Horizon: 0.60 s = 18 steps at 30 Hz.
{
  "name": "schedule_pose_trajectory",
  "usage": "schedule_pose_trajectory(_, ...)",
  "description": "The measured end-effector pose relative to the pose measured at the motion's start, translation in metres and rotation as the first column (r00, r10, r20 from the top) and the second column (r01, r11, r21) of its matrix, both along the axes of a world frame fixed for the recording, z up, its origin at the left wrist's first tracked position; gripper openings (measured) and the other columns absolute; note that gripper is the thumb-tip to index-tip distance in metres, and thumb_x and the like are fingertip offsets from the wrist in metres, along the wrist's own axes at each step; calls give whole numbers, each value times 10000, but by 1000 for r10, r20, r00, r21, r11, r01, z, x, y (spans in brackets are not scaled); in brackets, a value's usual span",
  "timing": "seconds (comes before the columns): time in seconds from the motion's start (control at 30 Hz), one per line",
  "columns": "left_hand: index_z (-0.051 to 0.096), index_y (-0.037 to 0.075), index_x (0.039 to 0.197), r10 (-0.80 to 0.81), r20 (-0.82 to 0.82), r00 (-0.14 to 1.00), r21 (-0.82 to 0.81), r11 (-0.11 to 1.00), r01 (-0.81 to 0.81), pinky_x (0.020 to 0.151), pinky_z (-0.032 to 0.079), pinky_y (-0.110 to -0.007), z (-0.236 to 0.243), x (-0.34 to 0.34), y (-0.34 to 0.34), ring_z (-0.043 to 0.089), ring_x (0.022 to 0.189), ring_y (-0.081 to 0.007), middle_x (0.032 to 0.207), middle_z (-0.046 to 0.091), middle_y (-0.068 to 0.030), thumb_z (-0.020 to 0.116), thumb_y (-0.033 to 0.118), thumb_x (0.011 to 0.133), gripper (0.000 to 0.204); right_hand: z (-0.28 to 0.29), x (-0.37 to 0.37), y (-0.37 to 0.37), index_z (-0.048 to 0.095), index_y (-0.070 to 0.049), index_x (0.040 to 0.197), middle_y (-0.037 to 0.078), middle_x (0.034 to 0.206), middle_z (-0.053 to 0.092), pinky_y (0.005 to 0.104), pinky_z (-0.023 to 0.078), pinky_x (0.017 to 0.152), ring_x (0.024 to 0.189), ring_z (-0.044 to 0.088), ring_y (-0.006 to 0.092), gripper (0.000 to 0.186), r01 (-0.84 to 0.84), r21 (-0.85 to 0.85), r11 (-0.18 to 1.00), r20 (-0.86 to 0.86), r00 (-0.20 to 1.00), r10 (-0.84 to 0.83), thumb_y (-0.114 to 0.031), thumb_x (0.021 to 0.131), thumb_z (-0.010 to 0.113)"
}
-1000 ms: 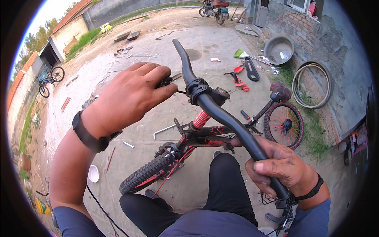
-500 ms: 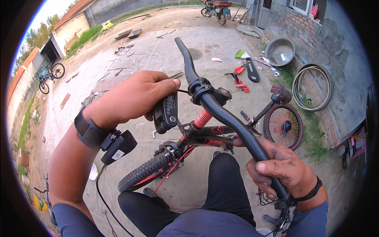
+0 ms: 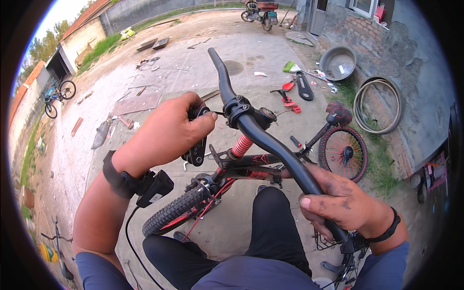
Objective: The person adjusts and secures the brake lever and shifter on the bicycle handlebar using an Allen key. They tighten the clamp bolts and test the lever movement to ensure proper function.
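My left hand (image 3: 166, 130) is closed around a black folding multi-tool (image 3: 195, 153). A thin key (image 3: 218, 113) sticks out of it and reaches the black stem clamp (image 3: 238, 111); whether its tip sits in a bolt is too small to tell. The clamp surrounds the black handlebar (image 3: 275, 140), which slants from upper left to lower right. My right hand (image 3: 338, 198) wraps round the handlebar's lower right part, thumb on top. Below, the black and red bicycle frame (image 3: 261, 159) carries a red-and-white striped steering column (image 3: 241, 146). The knobby front tire (image 3: 171, 210) lies near my legs.
The rear wheel (image 3: 342, 153) has red spokes. A grey basin (image 3: 338, 63) and coiled tires (image 3: 378, 105) stand by the wall. Red-black parts (image 3: 290, 99), a long black piece (image 3: 304, 86) and a green broom (image 3: 291, 67) lie beyond the handlebar. A motorcycle (image 3: 261, 13) is farther off.
My left hand has turned with the multi-tool, which now hangs lower and slightly to the left, its body tilted differently. My right hand keeps its hold on the handlebar.
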State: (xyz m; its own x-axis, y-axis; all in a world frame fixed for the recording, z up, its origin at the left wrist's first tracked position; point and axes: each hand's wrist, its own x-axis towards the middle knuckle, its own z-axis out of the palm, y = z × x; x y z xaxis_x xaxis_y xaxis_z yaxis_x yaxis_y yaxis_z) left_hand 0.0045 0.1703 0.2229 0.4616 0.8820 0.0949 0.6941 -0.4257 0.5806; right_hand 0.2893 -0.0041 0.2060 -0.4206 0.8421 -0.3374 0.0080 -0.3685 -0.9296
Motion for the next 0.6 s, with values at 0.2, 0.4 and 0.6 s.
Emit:
schedule_pose_trajectory(0.2,657,-42,1117,-9,91,996,-123,992,20,719,515,-336,1,-2,5,597,789,-149,861,651,-83,706,288,973,363,3,0,3,296,-20,1610,33,705,556,263,467,442,490,580,129,600,-4,-22,1000,-9,1000,4,-188,1096,556)
schedule_pose_trajectory(0.4,656,-40,1135,-70,50,996,-76,994,74,731,513,-323,6,-4,9,589,812,-135,866,654,-67,712,295,970,377,-1,0,3,332,-17,1598,52,705,550,274,471,447,490,577,139,609,-6,-16,1000,-51,999,5,-250,1089,570)
schedule_pose_trajectory(0.6,668,-14,1121,34,367,929,-182,983,36,633,500,-276,20,-33,7,564,719,-86,834,610,0,685,320,1000,355,-7,1,2,364,7,1562,69,699,558,297,471,439,480,580,160,601,-8,58,998,-40,999,10,-270,1073,577)
